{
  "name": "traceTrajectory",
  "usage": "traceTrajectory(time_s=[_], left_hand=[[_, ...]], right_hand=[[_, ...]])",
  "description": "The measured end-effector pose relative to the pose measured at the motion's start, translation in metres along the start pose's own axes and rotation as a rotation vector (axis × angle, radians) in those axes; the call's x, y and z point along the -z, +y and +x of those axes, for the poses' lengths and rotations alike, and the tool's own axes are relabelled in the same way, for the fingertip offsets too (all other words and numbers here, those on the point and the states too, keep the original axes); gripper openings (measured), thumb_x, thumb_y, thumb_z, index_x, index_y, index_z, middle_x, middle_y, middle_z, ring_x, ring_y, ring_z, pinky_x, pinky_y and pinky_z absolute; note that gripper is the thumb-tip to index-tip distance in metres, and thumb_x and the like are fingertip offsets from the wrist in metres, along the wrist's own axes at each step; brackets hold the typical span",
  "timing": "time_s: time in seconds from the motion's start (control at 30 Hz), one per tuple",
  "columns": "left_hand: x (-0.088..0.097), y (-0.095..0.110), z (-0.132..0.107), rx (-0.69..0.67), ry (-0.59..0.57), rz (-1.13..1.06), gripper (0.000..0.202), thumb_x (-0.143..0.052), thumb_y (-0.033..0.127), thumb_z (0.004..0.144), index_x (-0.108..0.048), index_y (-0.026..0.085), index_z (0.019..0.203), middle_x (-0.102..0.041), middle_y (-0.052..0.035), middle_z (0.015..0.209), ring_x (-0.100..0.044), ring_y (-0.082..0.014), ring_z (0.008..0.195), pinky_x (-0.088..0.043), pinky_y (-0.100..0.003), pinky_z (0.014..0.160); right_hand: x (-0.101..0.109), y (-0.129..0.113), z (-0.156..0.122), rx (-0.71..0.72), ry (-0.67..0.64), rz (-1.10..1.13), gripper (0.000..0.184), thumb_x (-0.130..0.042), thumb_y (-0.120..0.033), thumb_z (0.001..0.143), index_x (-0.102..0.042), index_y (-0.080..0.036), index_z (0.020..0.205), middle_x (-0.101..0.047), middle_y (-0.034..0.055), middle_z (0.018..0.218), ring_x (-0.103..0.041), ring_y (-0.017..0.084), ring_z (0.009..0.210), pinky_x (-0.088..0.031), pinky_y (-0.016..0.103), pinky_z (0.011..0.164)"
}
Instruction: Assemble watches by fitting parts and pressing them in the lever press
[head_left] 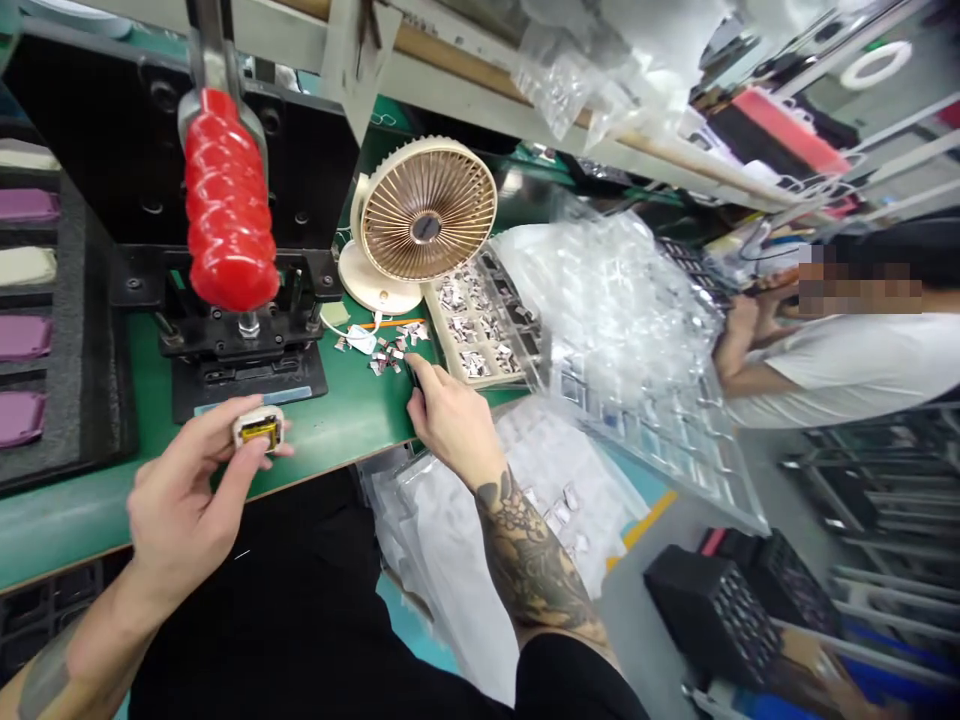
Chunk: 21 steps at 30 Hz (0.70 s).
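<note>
My left hand [184, 490] pinches a small white case with a yellow part inside [258, 428], held just above the front of the green bench [75, 520]. My right hand [450, 415] reaches over the bench edge, fingers closed on a thin black tool [412, 375] beside a scatter of small silvery parts [386, 352]. A black hand press [240, 340] with a red ribbed handle [229, 200] stands just behind my left hand.
A beige desk fan [424, 220] sits behind the parts. A tray of small silvery parts [480, 325] lies to its right, then stacked clear blister trays [637, 340]. Purple and grey cases [22, 340] sit in foam at left. Another person [847, 360] works at right.
</note>
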<state>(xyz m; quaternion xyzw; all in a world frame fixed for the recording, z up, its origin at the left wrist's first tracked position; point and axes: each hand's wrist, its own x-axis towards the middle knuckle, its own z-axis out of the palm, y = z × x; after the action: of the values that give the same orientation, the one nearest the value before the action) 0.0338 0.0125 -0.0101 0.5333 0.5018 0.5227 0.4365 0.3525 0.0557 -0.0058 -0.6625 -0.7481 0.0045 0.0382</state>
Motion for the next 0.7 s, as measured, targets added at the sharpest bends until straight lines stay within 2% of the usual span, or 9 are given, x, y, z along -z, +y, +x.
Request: traceTrajectory(time_s=[0.07, 0.13, 0.17, 0.23, 0.33, 0.47, 0.53, 0.63, 0.7], left_hand=[[-0.015, -0.007, 0.002, 0.044, -0.052, -0.045, 0.035, -0.079, 0.031, 0.109, -0.074, 0.023, 0.143, -0.089, -0.006, 0.115, -0.087, -0.02, 0.087, -0.072, -0.03, 0.077], [-0.021, -0.011, 0.004, 0.085, -0.095, -0.068, 0.034, -0.077, 0.032, 0.11, -0.075, 0.023, 0.142, -0.088, -0.0056, 0.114, -0.087, -0.0191, 0.087, -0.071, -0.028, 0.076], [-0.02, -0.013, 0.004, 0.098, -0.111, -0.071, 0.033, -0.077, 0.033, 0.11, -0.075, 0.023, 0.142, -0.088, -0.0056, 0.114, -0.087, -0.019, 0.088, -0.071, -0.027, 0.077], [-0.016, -0.014, 0.003, 0.116, -0.135, -0.077, 0.035, -0.077, 0.032, 0.11, -0.074, 0.023, 0.143, -0.088, -0.0057, 0.113, -0.088, -0.0197, 0.091, -0.071, -0.028, 0.079], [-0.011, -0.014, 0.004, 0.124, -0.167, -0.08, 0.038, -0.078, 0.033, 0.11, -0.072, 0.024, 0.147, -0.087, -0.0056, 0.114, -0.088, -0.0213, 0.097, -0.071, -0.028, 0.082], [-0.014, -0.016, 0.005, 0.141, -0.185, -0.036, 0.045, -0.076, 0.036, 0.111, -0.068, 0.025, 0.154, -0.087, -0.0068, 0.12, -0.089, -0.0233, 0.099, -0.072, -0.031, 0.083], [-0.016, -0.016, 0.006, 0.146, -0.193, 0.001, 0.05, -0.075, 0.038, 0.112, -0.065, 0.026, 0.16, -0.087, -0.0072, 0.122, -0.089, -0.024, 0.1, -0.072, -0.034, 0.085], [-0.017, -0.016, 0.006, 0.159, -0.183, 0.007, 0.051, -0.075, 0.038, 0.112, -0.065, 0.025, 0.16, -0.088, -0.0077, 0.122, -0.089, -0.0254, 0.1, -0.073, -0.036, 0.085], [-0.017, -0.015, 0.006, 0.167, -0.172, -0.031, 0.049, -0.075, 0.038, 0.111, -0.067, 0.023, 0.157, -0.088, -0.0081, 0.12, -0.089, -0.0258, 0.099, -0.073, -0.035, 0.083]], right_hand=[[-0.004, 0.005, -0.005, 0.041, 0.196, 0.198, 0.043, -0.049, -0.022, 0.111, -0.072, -0.021, 0.147, -0.075, 0.0077, 0.104, -0.074, 0.02, 0.089, -0.058, 0.032, 0.078], [-0.005, 0.007, -0.007, 0.108, 0.379, 0.451, 0.033, -0.052, -0.022, 0.112, -0.08, -0.023, 0.129, -0.074, 0.0061, 0.097, -0.072, 0.018, 0.084, -0.059, 0.032, 0.079], [-0.005, 0.007, -0.007, 0.151, 0.425, 0.575, 0.031, -0.053, -0.021, 0.112, -0.082, -0.024, 0.124, -0.074, 0.0056, 0.096, -0.072, 0.018, 0.084, -0.06, 0.033, 0.079], [-0.004, 0.005, -0.004, 0.237, 0.408, 0.767, 0.032, -0.054, -0.018, 0.112, -0.081, -0.025, 0.126, -0.076, 0.0047, 0.097, -0.073, 0.018, 0.087, -0.061, 0.035, 0.081], [-0.005, -0.003, 0.002, 0.31, 0.362, 0.873, 0.032, -0.06, -0.017, 0.109, -0.078, -0.027, 0.134, -0.077, 0.0056, 0.102, -0.074, 0.02, 0.093, -0.062, 0.038, 0.085], [-0.01, -0.016, 0.002, 0.33, 0.586, 0.892, 0.033, -0.072, -0.019, 0.106, -0.08, -0.03, 0.137, -0.077, 0.0054, 0.098, -0.074, 0.02, 0.087, -0.063, 0.039, 0.08], [-0.013, -0.022, 0.0, 0.326, 0.629, 0.892, 0.032, -0.073, -0.019, 0.106, -0.083, -0.03, 0.134, -0.079, 0.0051, 0.097, -0.074, 0.02, 0.084, -0.063, 0.037, 0.076], [-0.013, -0.031, -0.001, 0.289, 0.528, 0.872, 0.025, -0.079, -0.015, 0.103, -0.086, -0.028, 0.123, -0.084, 0.0051, 0.102, -0.078, 0.019, 0.087, -0.065, 0.034, 0.078], [-0.01, -0.04, -0.002, 0.238, 0.495, 0.939, 0.028, -0.079, -0.012, 0.102, -0.086, -0.027, 0.124, -0.086, 0.0054, 0.104, -0.081, 0.019, 0.089, -0.068, 0.035, 0.08]])
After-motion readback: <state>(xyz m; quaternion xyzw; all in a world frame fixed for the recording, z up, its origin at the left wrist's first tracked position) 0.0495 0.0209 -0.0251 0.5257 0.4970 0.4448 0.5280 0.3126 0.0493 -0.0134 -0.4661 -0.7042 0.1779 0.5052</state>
